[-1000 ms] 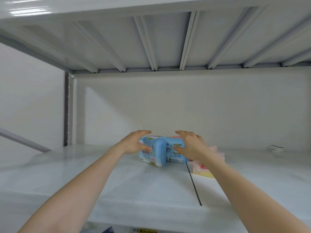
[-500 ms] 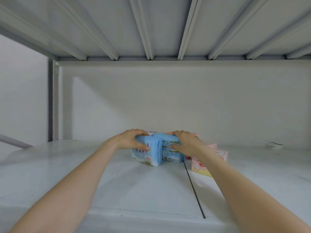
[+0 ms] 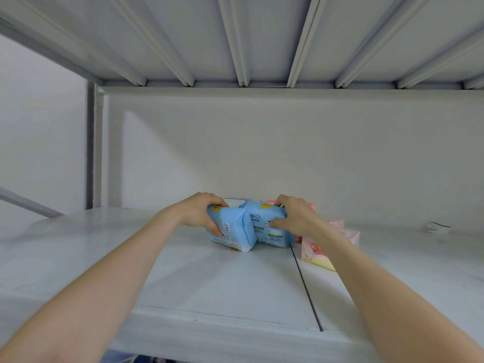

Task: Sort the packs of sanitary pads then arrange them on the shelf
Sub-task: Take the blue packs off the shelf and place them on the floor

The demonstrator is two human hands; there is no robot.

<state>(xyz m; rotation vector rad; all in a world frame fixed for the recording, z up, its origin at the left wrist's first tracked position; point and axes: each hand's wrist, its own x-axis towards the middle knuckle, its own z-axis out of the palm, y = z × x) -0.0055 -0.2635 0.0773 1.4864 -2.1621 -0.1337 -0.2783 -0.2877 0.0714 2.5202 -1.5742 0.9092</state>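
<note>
Two light blue packs of pads stand side by side near the back of the white shelf (image 3: 209, 284). My left hand (image 3: 197, 214) grips the left blue pack (image 3: 231, 233), fingers over its top and thumb on its front. My right hand (image 3: 294, 216) grips the right blue pack (image 3: 272, 233) the same way. The two packs touch and lean apart at their tops. A pink pack (image 3: 314, 254) lies just right of them, partly hidden by my right forearm. More pink packaging shows behind my right hand.
The ribbed underside of the upper shelf (image 3: 262, 40) hangs low overhead. A dark seam (image 3: 305, 286) runs front to back across the shelf board. A small white scrap (image 3: 438, 227) lies at the far right by the back wall. The left upright post (image 3: 90, 148) stands at the shelf's corner.
My fingers have curled from lying over the blue packs to gripping them, and the packs now tilt apart at the top. The view has moved closer into the shelf.
</note>
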